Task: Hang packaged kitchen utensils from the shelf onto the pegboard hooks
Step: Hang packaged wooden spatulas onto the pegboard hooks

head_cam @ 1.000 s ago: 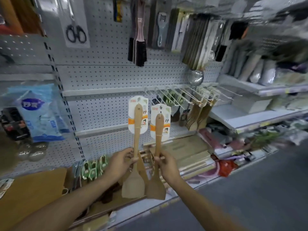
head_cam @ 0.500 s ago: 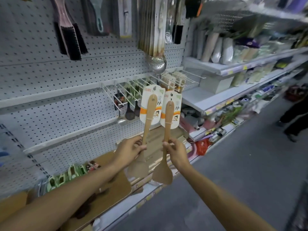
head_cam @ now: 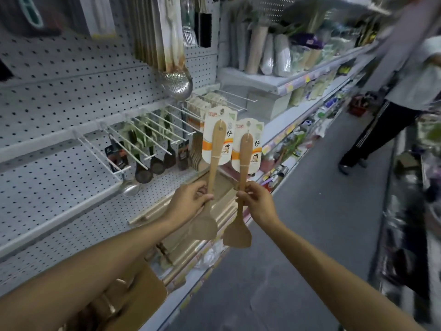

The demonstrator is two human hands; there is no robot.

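I see 2 carded wooden spatulas held upright, blades down: my left hand (head_cam: 191,203) grips the left wooden spatula (head_cam: 211,177), my right hand (head_cam: 256,203) pinches the right wooden spatula (head_cam: 241,187). White wire pegboard hooks (head_cam: 152,130) jut just beyond; open grey aisle floor (head_cam: 310,235) lies right.

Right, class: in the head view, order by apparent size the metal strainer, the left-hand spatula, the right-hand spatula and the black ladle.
1 and 2. Left-hand spatula and right-hand spatula: alike, no ranking.
3. Metal strainer.
4. Black ladle, though it hangs farther back, so unsure.
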